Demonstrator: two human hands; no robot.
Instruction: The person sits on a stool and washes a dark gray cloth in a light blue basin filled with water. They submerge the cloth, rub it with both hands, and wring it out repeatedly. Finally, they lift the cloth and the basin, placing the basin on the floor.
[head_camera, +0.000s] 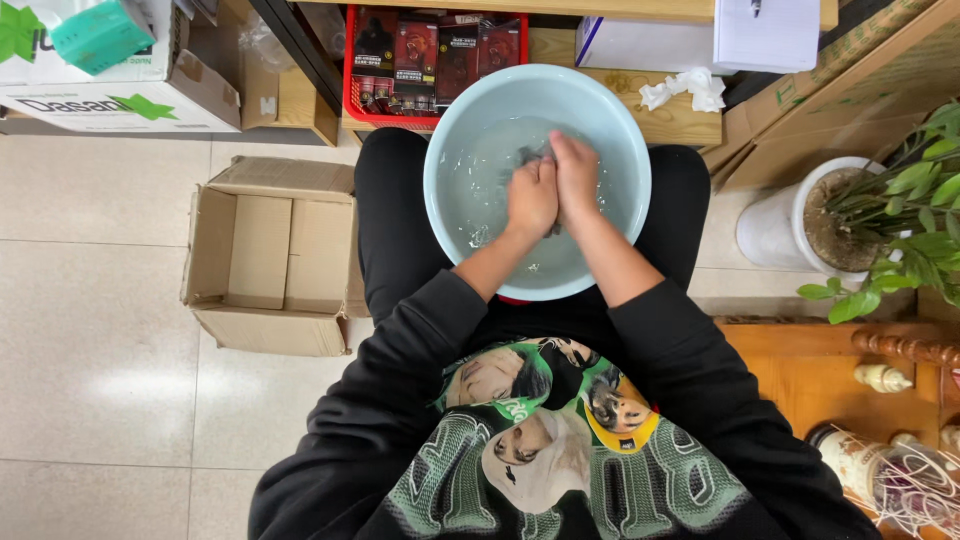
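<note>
Beside open brown box, hands in pale-blue basin, red crate beyond

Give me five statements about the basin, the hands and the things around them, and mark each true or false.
1. Both hands, left hand and right hand, are inside the pale blue basin. True.
2. The basin is dry. False: it holds water.
3. The hands are pressed together on a small dark item. True; what it is cannot be told.
4. The cardboard box on the floor is sealed shut. False: its flaps are open and it shows nothing inside.
5. The potted plant stands on the left-hand side. False: it stands on the right-hand side, beside the basin.
</note>
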